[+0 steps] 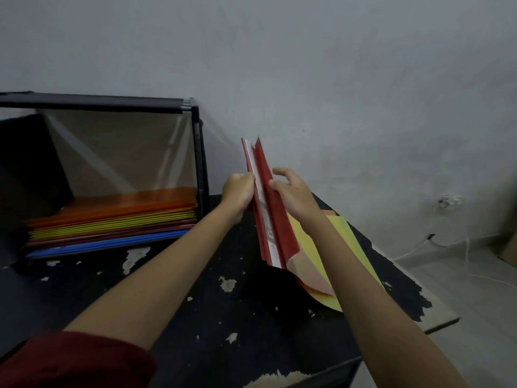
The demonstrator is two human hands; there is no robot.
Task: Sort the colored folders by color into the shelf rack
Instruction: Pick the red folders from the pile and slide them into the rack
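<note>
A red folder [275, 219] stands on edge, tilted, above the black table, with a white strip showing along its spine. My left hand [239, 191] grips its left side near the top. My right hand [291, 193] presses thumb and palm against its right cover, fingers partly spread. Under it lie a yellow folder [340, 242] and a pink one [312, 278] on the table. The shelf rack [195, 141], a black frame with clear sides, stands at the left and holds a flat stack of folders [112, 219]: orange on top, then yellow, red and blue.
The black table [223, 317] has chipped paint and its right edge runs diagonally near the loose folders. A grey wall stands behind. A wall socket [447, 201] with white cables sits low at the right, above the floor.
</note>
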